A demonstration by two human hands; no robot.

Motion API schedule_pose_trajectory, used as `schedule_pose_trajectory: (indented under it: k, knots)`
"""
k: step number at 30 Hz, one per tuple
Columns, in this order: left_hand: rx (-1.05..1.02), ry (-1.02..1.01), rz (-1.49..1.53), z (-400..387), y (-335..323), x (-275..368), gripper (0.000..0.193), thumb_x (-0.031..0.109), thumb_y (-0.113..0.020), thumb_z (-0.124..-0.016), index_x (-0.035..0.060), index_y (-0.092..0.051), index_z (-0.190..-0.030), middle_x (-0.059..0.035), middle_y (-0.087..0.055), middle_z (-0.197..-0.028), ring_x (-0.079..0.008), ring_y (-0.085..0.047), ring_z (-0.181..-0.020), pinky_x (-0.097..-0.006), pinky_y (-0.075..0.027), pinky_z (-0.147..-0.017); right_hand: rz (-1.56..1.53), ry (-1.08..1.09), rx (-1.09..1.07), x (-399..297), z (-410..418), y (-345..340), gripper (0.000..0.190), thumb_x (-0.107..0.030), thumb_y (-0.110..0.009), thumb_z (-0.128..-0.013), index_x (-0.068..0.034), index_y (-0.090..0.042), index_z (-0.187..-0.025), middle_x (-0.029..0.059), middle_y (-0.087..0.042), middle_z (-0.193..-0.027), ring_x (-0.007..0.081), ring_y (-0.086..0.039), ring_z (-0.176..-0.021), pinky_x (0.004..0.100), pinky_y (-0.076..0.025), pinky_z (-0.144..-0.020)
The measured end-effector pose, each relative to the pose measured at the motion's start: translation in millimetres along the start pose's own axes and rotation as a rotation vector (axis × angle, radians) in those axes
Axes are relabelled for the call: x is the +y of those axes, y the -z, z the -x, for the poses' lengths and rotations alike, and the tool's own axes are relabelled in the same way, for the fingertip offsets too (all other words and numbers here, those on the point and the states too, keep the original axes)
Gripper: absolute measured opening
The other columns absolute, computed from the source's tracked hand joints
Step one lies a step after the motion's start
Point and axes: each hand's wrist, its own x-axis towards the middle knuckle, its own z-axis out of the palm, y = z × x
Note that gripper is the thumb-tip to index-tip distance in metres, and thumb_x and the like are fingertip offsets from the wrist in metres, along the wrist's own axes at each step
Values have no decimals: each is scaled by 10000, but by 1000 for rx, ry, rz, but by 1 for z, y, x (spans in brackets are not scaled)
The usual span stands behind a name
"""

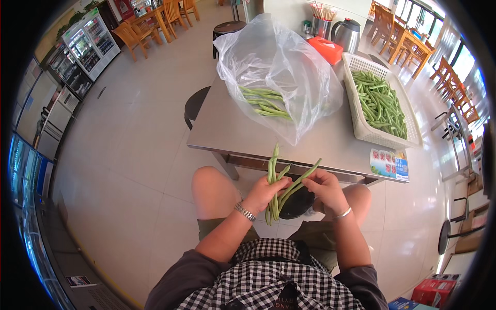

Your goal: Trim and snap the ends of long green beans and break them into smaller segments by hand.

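Observation:
Several long green beans [272, 174] are bunched in my left hand [267, 192], their ends sticking out above and below the fist. My right hand [324, 187] pinches the upper part of one bean [300, 180] that slants away from the bunch. Below both hands, between my knees, is a black container [297, 203], partly covered by the hands. On the metal table ahead, an opened clear plastic bag [310, 93] holds more long beans [267, 101]. To its right, a white perforated plastic basket [358, 130] contains a heap of green beans [378, 100].
The metal table [221, 131] has its near edge just beyond my hands, with a printed card [388, 164] at its right corner. Behind the bag stand an orange tissue box [325, 49], a steel thermos jug [347, 35] and a chopstick holder [321, 27]. A black stool [195, 104] is at the left.

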Motion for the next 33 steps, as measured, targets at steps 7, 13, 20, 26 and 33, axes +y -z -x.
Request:
schedule_pose_trajectory:
  k: [7,13,20,26,33]
  knots:
    - [38,-26,-207,-13,6,-25,192,171,-602,-904,4,-622,-996,-22,-604,-785,-91,-567,-610,-234,-443,-507,244,-4,84,26,4,6,99,-109,-636,-871,-18,-610,-899,-18,-598,-784,52,-531,-714,191,-428,-610]
    - [324,-57,-500,-28,-2,-51,299,317,-682,-832,23,-644,-867,-16,-547,-579,-89,-499,-468,-244,-412,-437,259,-31,204,71,-2,-9,155,-154,-653,-861,-5,-610,-857,-18,-578,-689,51,-515,-641,206,-424,-569]
    - [314,-15,-616,-10,34,-17,293,254,-691,-828,15,-617,-979,-15,-600,-678,-92,-525,-504,-242,-439,-469,153,22,255,56,2,16,124,-130,-644,-868,-30,-605,-931,-17,-586,-737,53,-542,-665,198,-448,-594]
    - [161,-88,-749,2,39,-42,377,285,-659,-851,113,-620,-1184,26,-617,-737,-39,-457,-523,-213,-381,-468,-79,-96,189,55,0,8,126,-133,-649,-873,-57,-603,-962,-11,-620,-819,63,-602,-740,194,-485,-633]
    - [-14,155,-745,-8,46,-51,326,255,-651,-853,98,-643,-1139,43,-552,-659,-48,-463,-516,-224,-392,-475,-369,-395,-52,118,-30,4,171,-235,-618,-908,-80,-603,-980,13,-643,-889,98,-625,-797,218,-518,-681]
